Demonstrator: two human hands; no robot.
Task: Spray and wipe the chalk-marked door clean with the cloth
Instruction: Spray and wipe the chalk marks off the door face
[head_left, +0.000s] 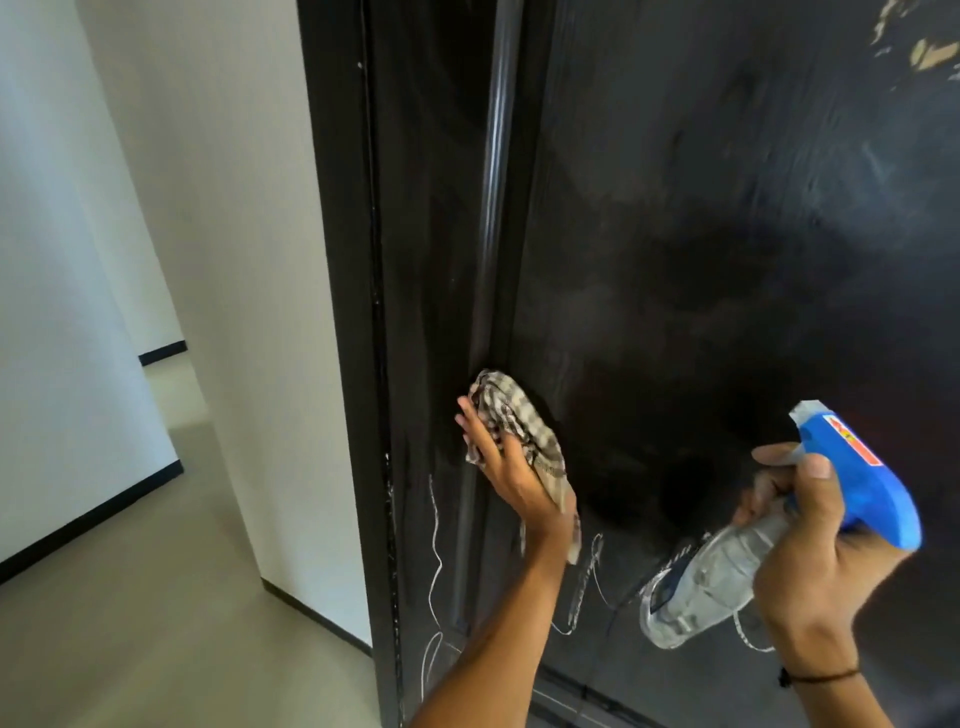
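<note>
A dark door (701, 234) fills the right of the view. White chalk scribbles (587, 577) run across its lower part. My left hand (511, 475) presses a checked grey-and-white cloth (511, 421) flat against the door beside a vertical moulding, fingers straight. My right hand (826, 566) grips a clear spray bottle (711, 577) with a blue trigger head (857, 467), nozzle pointing up toward the door, a finger on the trigger. The door surface above the cloth looks smeared and wet.
The black door frame (353, 364) stands left of the door. Beyond it a white wall (234, 260) and a beige floor (156, 623) with black skirting lead down a corridor. Chipped paint patches (930, 52) show at the door's top right.
</note>
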